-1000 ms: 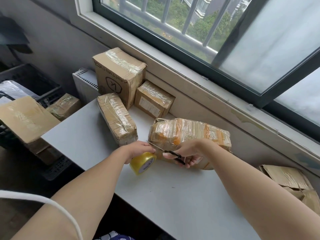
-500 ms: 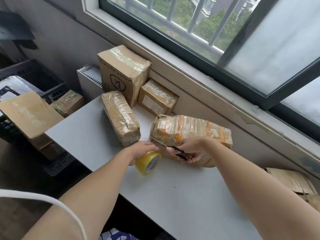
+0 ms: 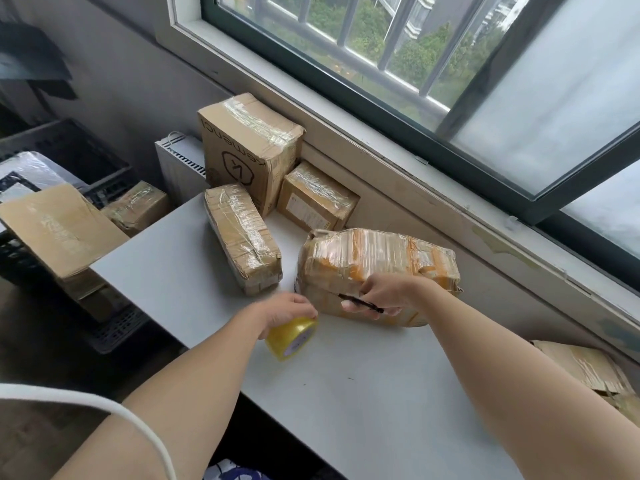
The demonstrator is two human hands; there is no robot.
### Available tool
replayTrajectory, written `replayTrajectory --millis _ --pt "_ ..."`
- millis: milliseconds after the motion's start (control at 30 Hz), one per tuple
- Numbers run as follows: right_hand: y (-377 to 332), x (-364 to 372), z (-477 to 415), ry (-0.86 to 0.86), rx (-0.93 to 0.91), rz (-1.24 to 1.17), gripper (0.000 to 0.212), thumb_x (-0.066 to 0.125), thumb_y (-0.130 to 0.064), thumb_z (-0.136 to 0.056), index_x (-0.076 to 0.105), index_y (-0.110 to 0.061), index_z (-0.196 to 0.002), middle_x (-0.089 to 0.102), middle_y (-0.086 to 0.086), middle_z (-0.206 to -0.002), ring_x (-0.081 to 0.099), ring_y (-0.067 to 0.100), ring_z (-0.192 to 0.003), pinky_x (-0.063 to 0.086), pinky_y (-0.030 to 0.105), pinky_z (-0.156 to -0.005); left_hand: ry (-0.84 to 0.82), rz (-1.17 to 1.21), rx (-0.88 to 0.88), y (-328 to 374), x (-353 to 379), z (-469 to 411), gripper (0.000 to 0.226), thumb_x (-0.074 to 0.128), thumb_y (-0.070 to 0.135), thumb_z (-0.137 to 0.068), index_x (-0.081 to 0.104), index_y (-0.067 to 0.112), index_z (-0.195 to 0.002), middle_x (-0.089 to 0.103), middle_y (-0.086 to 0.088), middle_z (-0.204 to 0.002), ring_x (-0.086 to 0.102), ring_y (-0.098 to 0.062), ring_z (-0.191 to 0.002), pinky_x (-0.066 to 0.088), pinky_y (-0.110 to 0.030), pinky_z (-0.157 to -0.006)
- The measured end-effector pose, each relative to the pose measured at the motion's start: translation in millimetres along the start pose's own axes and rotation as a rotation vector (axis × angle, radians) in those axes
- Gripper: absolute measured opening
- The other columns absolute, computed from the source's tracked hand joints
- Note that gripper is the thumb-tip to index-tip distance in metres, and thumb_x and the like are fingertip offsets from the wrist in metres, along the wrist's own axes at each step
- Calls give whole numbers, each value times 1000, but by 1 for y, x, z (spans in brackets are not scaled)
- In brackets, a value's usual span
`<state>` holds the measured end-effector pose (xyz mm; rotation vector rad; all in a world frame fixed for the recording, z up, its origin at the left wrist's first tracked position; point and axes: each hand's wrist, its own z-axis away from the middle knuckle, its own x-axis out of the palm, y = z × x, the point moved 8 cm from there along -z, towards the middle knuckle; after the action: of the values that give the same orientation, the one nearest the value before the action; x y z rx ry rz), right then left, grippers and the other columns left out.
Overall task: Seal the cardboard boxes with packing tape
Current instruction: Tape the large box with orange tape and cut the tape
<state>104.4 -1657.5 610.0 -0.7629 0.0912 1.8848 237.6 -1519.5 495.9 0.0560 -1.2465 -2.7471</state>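
Near the middle of the worktop, the left hand grips the tape roll, now pulled slightly off the tape-wrapped box, while the right hand grips scissors at its near face, blades no longer outstretched, so the strip seems cut

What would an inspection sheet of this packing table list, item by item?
Surface: grey table under the window.
Job's things: tape roll, scissors, big taped parcel, long box, tall box, small box.
Clutter: crumpled cardboard at the right edge.
Hands: left hand grips the tape roll; right hand holds the scissors by the big taped parcel.
Cables: white cable at lower left.
Surroundings: window, white heater, black crates, more boxes at left.
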Motion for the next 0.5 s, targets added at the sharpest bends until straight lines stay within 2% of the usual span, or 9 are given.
replayTrajectory --millis 67,100,200,333,400,500 --pt "1 -9 -2 45 -9 -66 74 69 -91 -62 69 -18 -75 62 -3 -66 51 21 -66 44 32 -66 -17 -48 -28 -18 3 1 16 80 38 -75 77 24 -83 69 -6 -91 63 -24 -81 49 -29 -71" --pt "-1 -12 -1 48 -16 -50 76 68 -92 -60 70 -18 -78 64 -2 -69 53 20 -66 46 32 -66 1 -7 -52 -26 1 4 15 80 37 -76 77 23 -82 70 -7 -90 64 -26 -80 50 -29 -70" --pt "-5 -14 2 -16 -18 73 65 69 -86 -68 70 -21 -75 67 -6 -69 57 15 -64 50 29 -66 27 109 -72 -38 -2 8 8 75 29 -89 77 22 -85 70 -9 -92 65 -27 -79 52 -29 -67" --pt "16 8 -1 -52 42 181 68 70 -86 -67 72 -20 -85 78 -8 -83 72 17 -87 56 32 -82 -21 87 -42 -23 -3 15 14 79 32 -85 77 20 -91 71 -9 -96 66 -27 -84 52 -31 -70" --pt "34 20 -3 1 82 148 67 72 -82 -69 72 -17 -86 77 -4 -82 72 17 -84 55 31 -77 -28 73 -30 -15 -7 16 22 80 35 -81 77 17 -95 70 -10 -97 65 -27 -84 52 -31 -70" --pt "54 41 -7 118 135 174 64 75 -77 -71 73 -15 -83 73 -5 -75 70 14 -76 54 29 -69 -4 51 -18 -8 -17 17 13 73 28 -93 76 16 -96 69 -10 -97 64 -25 -83 51 -30 -69"
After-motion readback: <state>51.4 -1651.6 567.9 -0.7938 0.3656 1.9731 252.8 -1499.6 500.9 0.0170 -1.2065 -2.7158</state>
